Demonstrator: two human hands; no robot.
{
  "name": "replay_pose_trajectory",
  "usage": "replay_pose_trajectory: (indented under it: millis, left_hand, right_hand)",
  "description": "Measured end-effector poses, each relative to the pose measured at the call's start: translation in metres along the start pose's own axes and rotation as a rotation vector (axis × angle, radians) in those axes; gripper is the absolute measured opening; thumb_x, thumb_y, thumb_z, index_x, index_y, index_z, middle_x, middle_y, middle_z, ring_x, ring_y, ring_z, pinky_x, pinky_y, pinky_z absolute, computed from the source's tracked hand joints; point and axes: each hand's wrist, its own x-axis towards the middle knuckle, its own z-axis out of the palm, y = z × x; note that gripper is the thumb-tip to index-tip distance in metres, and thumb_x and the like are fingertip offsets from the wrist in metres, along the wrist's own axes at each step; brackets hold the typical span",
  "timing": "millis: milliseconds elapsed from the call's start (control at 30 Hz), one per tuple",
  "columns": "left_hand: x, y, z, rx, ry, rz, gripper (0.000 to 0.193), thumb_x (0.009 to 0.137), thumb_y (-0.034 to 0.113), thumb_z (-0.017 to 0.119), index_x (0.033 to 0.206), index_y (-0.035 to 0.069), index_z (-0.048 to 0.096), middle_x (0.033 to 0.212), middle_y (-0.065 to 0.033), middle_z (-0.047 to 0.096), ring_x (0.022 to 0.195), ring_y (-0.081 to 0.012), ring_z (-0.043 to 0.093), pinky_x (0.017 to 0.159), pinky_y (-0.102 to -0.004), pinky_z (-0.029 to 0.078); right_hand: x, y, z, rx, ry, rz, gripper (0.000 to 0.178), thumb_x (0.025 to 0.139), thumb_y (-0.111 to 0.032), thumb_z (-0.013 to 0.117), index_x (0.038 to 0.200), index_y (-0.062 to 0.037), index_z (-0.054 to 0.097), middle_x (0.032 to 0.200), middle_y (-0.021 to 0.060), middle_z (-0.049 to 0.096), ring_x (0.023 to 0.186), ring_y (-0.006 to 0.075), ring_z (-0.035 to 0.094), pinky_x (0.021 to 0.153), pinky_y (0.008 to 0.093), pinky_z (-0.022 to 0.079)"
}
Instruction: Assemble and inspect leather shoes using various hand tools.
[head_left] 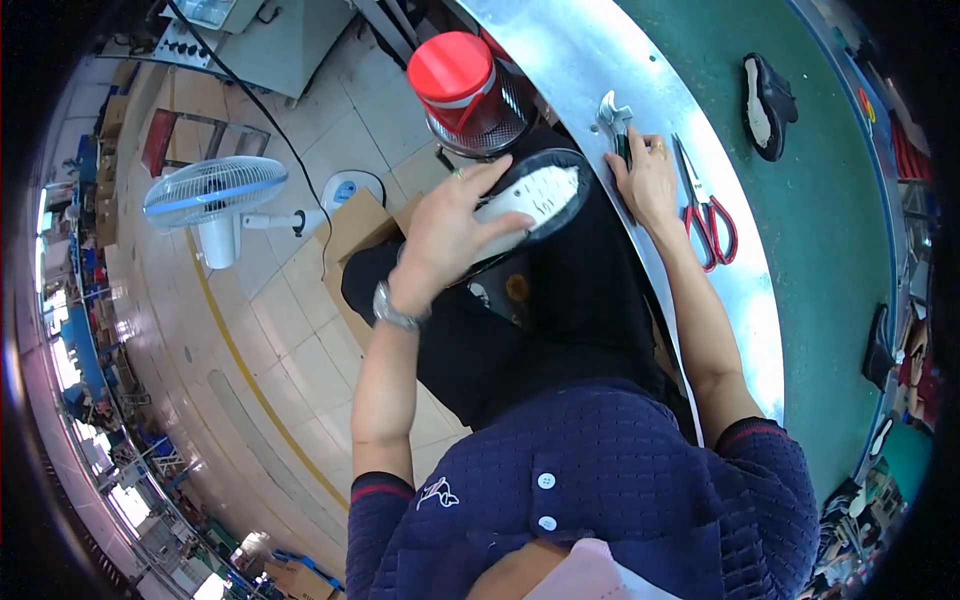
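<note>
Over my lap, my left hand (452, 228) grips a black shoe (572, 212) whose pale, white-marked underside faces up. The thumb lies across that underside, and the fingers reach over its far edge. My right hand (646, 186) rests on the metal bench top, with its fingers closed around the dark handle of what look like lasting pliers (616, 112). Their silver head points away from me. Just right of that hand lies a pair of red-handled scissors (708, 215), blades pointing away.
A green work surface (730, 120) runs beyond the metal bench top (590, 45). On it stand a black shoe (768, 108) and, farther right, another dark shoe (878, 350). A red-lidded bucket (455, 85) sits ahead of my knees. A white fan (218, 200) and a cardboard box (357, 232) are left.
</note>
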Motion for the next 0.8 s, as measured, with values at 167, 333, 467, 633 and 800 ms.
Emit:
replay_pose_trajectory:
  millis: [167,333,467,633,800]
  left_hand:
    - [0.031,-0.023,-0.023,-0.162,-0.161,-0.146,0.053,0.083,0.036,0.071,0.125,0.005,0.062,0.09,-0.0183,0.069,0.084,-0.0301,0.067,0.076,-0.0398,0.049]
    - [0.026,-0.028,0.0,0.148,0.156,0.019,0.03,0.091,0.029,0.062,0.107,0.005,0.068,0.082,-0.0204,0.067,0.071,-0.0351,0.064,0.067,-0.0436,0.048]
    - [0.036,-0.026,-0.011,0.27,0.174,-0.172,0.03,0.093,0.03,0.061,0.089,0.001,0.067,0.077,-0.0187,0.066,0.062,-0.0379,0.063,0.062,-0.0482,0.046]
    - [0.019,-0.032,-0.012,-0.112,0.079,-0.289,0.037,0.086,0.034,0.068,0.098,-0.001,0.067,0.082,-0.0169,0.068,0.078,-0.0337,0.067,0.073,-0.0433,0.05]
    - [-0.034,0.012,0.027,0.275,0.155,-0.083,0.09,0.066,0.028,0.086,0.136,-0.004,0.04,0.131,-0.0222,0.051,0.124,-0.0358,0.047,0.104,-0.0411,0.037]
  right_hand:
    - [0.008,0.009,-0.037,0.569,-0.453,0.319,0.046,0.09,-0.029,0.055,0.126,-0.0005,0.057,0.093,0.0186,0.064,0.094,0.03,0.062,0.086,0.0368,0.046]
    - [-0.003,-0.013,-0.1,0.813,-0.618,0.3,0.058,0.092,-0.019,0.063,0.144,-0.0045,0.04,0.097,0.0043,0.062,0.087,0.012,0.056,0.081,0.0248,0.043]
    - [0.005,-0.046,-0.135,0.918,-0.928,0.088,0.066,0.091,-0.01,0.063,0.148,-0.0035,0.031,0.107,0.0086,0.064,0.097,0.0135,0.059,0.089,0.0282,0.046]
    - [0.025,-0.081,-0.122,0.657,-1.043,-0.281,0.061,0.092,-0.01,0.06,0.146,-0.0067,0.034,0.103,0.0098,0.066,0.093,0.0145,0.061,0.085,0.0285,0.049]
    - [0.043,-0.121,-0.14,0.353,-1.341,-0.234,0.055,0.091,-0.013,0.06,0.142,-0.009,0.041,0.089,0.0078,0.066,0.079,0.015,0.062,0.069,0.0297,0.052]
